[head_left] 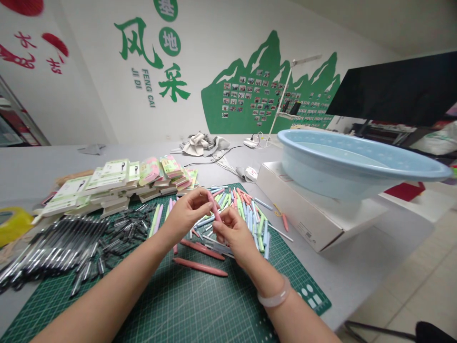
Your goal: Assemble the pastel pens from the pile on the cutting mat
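A pink pen barrel [214, 206] is held upright and slightly tilted between my two hands, above the green cutting mat [171, 305]. My left hand [191, 209] pinches its upper part with thumb and fingertips. Lower down, the fingers of my right hand [233, 233] close round its bottom end. Just below lie red pens [200, 267] on the mat. Behind and right of my hands spreads a pile of pastel pen parts [255, 219] in blue, green, pink and red. A few green and lilac barrels [155, 219] lie left of my left hand.
Clear pens with black parts [67, 247] and loose black caps [132, 226] cover the left. Stacked boxes [114, 174] stand behind them, yellow tape [16, 224] at the edge. On the right, a blue basin [342, 176] rests on a white box [310, 224]. Cloths [200, 144] lie behind.
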Tool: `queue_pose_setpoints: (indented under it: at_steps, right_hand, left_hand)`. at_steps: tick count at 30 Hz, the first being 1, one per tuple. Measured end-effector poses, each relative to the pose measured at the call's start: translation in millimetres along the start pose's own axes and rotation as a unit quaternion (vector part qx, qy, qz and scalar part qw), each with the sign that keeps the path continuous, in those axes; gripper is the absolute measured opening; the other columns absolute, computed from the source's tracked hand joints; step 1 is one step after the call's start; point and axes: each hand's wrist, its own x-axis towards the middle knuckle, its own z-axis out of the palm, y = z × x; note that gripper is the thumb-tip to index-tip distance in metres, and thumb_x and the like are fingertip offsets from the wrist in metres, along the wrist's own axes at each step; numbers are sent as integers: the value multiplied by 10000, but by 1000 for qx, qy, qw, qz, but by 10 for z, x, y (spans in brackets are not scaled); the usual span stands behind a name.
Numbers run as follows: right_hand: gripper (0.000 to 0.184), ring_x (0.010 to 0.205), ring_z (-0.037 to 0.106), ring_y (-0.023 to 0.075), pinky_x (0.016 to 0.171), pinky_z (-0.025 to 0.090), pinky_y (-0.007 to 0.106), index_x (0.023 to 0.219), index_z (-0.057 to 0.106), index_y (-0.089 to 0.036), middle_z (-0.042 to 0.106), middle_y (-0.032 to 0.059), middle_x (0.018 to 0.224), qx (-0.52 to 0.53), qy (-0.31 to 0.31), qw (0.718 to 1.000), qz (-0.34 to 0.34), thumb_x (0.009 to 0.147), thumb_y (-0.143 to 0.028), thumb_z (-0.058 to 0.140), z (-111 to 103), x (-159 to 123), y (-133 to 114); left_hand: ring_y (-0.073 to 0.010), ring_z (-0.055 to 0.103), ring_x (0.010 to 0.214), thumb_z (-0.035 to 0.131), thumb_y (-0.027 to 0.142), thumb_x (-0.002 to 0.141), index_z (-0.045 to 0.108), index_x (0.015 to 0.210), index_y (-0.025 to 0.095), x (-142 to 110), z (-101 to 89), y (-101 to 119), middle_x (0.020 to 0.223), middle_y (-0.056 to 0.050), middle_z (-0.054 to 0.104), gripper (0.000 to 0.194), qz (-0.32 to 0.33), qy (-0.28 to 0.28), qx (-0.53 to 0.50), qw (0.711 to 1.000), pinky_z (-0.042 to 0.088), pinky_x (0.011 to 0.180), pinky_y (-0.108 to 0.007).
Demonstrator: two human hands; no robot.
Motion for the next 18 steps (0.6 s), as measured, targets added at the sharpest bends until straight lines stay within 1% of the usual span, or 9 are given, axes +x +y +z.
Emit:
queue_pose_setpoints:
  at_steps: [4, 6, 9, 12, 18]
  right_hand:
    - [192, 438, 441, 69, 443, 307, 191, 767, 489, -186, 555, -52, 585, -3, 20, 1000, 1, 766, -271, 661, 12, -4, -3]
    - [179, 461, 463, 75, 464, 323, 195, 775, 511, -175, 593, -25, 609, 23, 20, 999, 15, 772, -278, 657, 25, -11, -1]
    - [172, 484, 457, 71, 496, 348, 198, 806, 550, -157, 617, 5, 641, 85, -4, 995, 45, 800, -310, 629, 55, -24, -6]
    - [186, 489, 441, 65, 505, 354, 194, 816, 569, -153, 610, 8, 642, 114, -31, 990, 73, 808, -332, 621, 79, -32, -17]
    - [227, 485, 440, 65, 500, 347, 186, 754, 510, -182, 598, -14, 617, 153, -20, 984, 91, 735, -295, 706, 70, -38, -12]
  left_hand:
    - [-153, 603, 789, 633, 232, 782, 559, 874, 163, -6, 11, -23, 824, -31, 643, 137, 5, -12, -14, 1000, 473, 735, -276]
    - [-156, 602, 803, 632, 238, 785, 555, 882, 163, -13, 1, -34, 841, -34, 644, 145, 2, -16, -20, 1000, 473, 746, -283]
    - [-160, 601, 813, 633, 253, 786, 559, 886, 161, -27, -24, -45, 848, -38, 646, 155, -8, -21, -28, 999, 472, 753, -288]
    - [-153, 601, 782, 632, 273, 786, 566, 865, 164, -40, -35, -48, 828, -32, 652, 150, -13, -20, -41, 999, 472, 741, -282]
    - [-144, 600, 710, 711, 271, 706, 592, 822, 172, -30, 11, -59, 800, -10, 643, 193, -20, 11, -30, 999, 475, 702, -273]
